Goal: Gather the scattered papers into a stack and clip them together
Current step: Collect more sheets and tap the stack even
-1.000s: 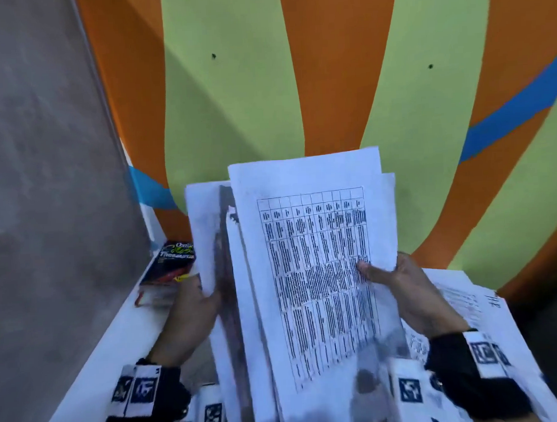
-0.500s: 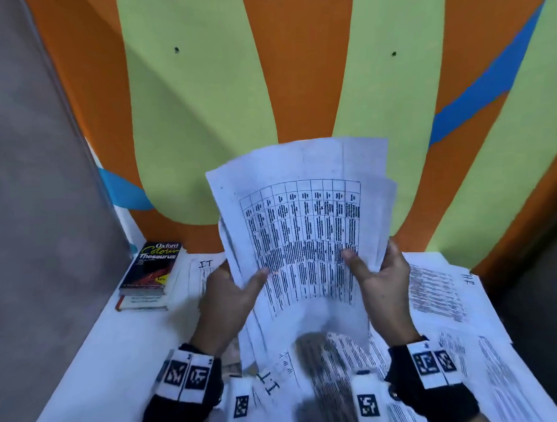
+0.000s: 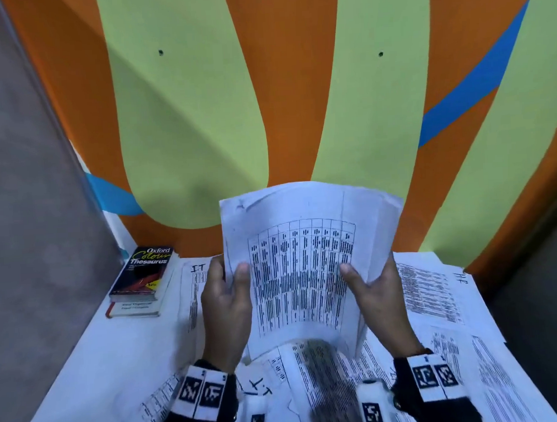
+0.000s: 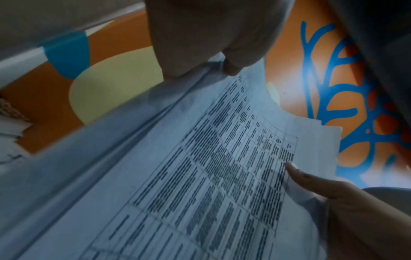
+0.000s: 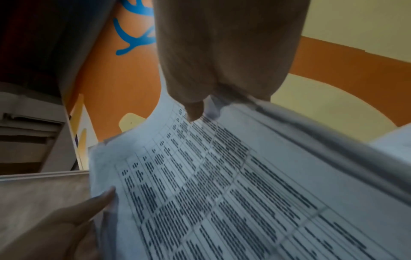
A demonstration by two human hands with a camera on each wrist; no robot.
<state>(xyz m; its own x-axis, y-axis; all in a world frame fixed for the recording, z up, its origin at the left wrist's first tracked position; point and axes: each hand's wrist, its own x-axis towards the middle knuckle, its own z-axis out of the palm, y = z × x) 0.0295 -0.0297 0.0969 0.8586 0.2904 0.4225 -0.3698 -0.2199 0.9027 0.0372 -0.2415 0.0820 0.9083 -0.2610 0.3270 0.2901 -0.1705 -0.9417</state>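
Orange wall (image 3: 297,82) with green and blue stripes, grey side wall (image 3: 22,222), white table (image 3: 86,362)

white papers (image 3: 305,273) with black tables, orange-green-blue striped wall (image 3: 186,103)

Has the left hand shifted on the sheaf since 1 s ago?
Yes. The left hand was behind the sheaf's left edge, near the thesaurus; now it sits further right, thumb on the printed front.
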